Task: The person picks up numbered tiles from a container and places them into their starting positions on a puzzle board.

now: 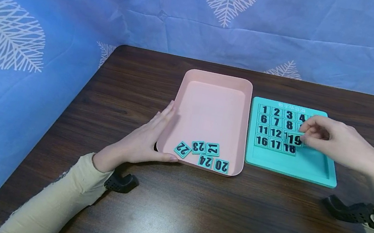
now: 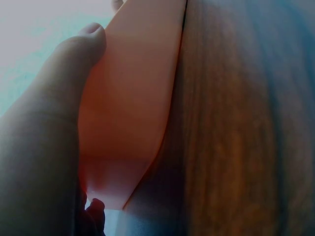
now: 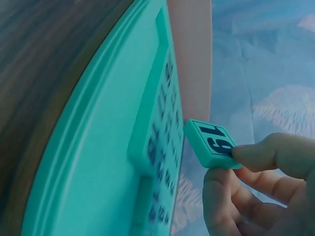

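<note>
A teal number tile marked 19 (image 3: 211,140) is pinched between the thumb and fingers of my right hand (image 1: 338,142). It is held above the teal puzzle board (image 1: 311,170), tilted in the right wrist view. Rows of numbered tiles sit in the board, with 16, 17 and 18 in the nearest row; the hand and held tile hide some of those behind. My left hand (image 1: 142,140) rests at the near left corner of the pink tray (image 1: 210,108). Its fingers lie straight along the tray's left side, and the thumb (image 2: 81,49) touches the near wall.
Several loose tiles, among them 22 (image 1: 182,149), 24 (image 1: 205,161) and 20 (image 1: 221,166), lie upside down at the tray's near end. Tray and board stand side by side on a dark wooden table (image 1: 192,216). A blue patterned cloth (image 1: 154,4) hangs behind and left.
</note>
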Motion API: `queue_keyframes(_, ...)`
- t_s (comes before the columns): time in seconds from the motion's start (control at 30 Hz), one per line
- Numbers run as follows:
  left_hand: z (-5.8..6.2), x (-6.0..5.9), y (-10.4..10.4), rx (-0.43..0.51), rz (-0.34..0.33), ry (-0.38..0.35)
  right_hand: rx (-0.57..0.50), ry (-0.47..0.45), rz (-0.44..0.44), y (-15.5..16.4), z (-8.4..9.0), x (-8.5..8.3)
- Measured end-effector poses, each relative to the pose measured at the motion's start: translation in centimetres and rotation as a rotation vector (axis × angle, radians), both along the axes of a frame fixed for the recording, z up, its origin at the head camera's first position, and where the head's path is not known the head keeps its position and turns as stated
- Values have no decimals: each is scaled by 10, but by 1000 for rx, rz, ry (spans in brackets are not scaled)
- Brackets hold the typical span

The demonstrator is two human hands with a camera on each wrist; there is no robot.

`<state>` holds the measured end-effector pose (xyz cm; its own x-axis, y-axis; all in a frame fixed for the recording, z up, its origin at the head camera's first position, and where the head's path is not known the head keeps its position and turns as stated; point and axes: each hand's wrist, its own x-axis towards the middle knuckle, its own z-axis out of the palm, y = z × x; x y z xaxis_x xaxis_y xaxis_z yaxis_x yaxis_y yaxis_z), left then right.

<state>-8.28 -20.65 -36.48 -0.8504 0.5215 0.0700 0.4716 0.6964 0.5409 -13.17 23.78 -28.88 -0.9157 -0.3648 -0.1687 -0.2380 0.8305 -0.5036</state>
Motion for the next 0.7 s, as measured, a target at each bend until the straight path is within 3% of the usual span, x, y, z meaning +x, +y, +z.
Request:
queue_keyframes(0.37,0,0,0,-15,10,-12,77,-73,-33,24,-11,-4)
queue_keyframes(0.7,1,0,0,-17,10,-10,113,-94,-1,29,-19,-4)
